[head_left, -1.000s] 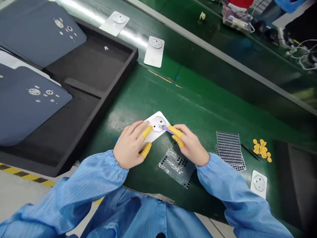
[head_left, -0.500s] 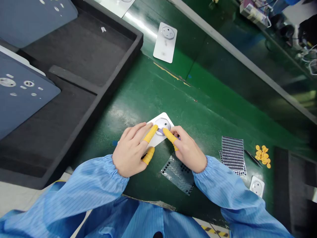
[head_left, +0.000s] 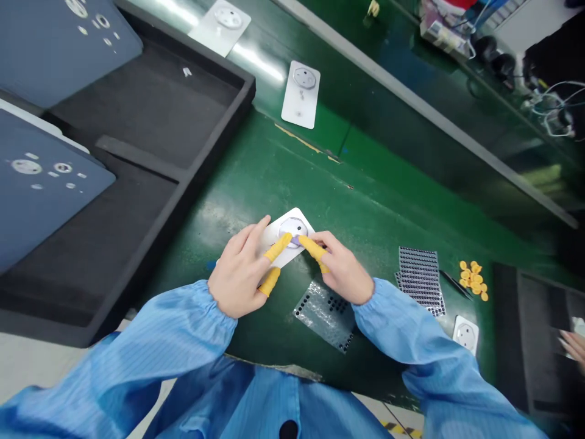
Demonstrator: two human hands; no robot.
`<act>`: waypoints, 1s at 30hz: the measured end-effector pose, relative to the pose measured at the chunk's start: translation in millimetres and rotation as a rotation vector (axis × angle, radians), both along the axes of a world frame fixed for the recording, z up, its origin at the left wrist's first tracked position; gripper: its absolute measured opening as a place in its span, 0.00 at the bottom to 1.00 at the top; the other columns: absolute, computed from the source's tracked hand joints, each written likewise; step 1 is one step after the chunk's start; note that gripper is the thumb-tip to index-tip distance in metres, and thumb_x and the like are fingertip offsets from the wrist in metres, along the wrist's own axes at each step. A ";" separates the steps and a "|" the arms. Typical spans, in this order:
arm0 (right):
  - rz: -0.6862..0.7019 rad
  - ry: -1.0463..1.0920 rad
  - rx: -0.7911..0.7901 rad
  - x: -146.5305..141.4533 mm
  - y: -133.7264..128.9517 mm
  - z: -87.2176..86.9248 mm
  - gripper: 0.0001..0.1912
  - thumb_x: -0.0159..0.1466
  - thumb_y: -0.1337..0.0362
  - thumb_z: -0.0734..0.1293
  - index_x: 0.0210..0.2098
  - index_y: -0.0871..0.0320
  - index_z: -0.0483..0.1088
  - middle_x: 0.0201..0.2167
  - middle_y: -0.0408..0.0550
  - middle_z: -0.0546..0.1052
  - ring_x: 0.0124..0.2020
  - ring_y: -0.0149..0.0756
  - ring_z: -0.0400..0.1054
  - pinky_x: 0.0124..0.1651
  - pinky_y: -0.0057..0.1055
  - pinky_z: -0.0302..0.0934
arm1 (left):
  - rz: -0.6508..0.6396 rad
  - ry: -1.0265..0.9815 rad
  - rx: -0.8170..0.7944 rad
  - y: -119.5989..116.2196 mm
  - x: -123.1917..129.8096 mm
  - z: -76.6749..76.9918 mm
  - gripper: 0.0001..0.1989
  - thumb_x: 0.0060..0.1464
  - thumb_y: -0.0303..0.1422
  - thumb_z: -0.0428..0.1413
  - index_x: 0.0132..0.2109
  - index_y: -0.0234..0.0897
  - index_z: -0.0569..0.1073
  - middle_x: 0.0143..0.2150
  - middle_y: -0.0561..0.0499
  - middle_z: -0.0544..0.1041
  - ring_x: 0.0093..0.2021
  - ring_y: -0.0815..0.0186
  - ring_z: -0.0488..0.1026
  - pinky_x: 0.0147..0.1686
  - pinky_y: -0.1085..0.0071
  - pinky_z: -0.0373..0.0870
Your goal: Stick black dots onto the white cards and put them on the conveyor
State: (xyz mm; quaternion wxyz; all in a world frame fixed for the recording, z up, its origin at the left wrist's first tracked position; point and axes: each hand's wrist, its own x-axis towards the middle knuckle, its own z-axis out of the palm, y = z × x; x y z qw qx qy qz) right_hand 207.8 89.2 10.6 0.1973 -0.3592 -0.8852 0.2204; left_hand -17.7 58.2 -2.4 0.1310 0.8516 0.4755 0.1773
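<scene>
A small white plate with a round socket-like recess lies slanted on the green bench under both hands. My left hand holds its near left side, with the yellow-covered index fingertip on the recess and the yellow-covered thumb at the near edge. From the right, my right hand presses a yellow-covered index finger on a small purple strip at the recess. Its other fingers are curled at the plate's right edge, partly hidden. Close below lies a clear sheet with black dots.
Left is a black tray with blue-grey panels. More white plates lie at the back and one at right. Dotted sheets, tweezers and yellow finger cots sit right. Another person's hand shows at the far right.
The view has shifted slightly. Both hands stay at the plate, fingertips on the recess with the purple strip. Another person's hand has come into view at the right edge.
</scene>
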 end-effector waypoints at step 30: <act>-0.310 0.299 0.019 31.1 -124.7 15.7 0.25 0.61 0.76 0.65 0.57 0.59 0.64 0.53 0.59 0.72 0.56 0.45 0.65 0.54 0.50 0.68 | 0.233 -0.699 -0.804 -45.1 57.7 39.1 0.10 0.47 0.33 0.59 0.35 0.32 0.81 0.37 0.41 0.82 0.37 0.56 0.80 0.42 0.59 0.78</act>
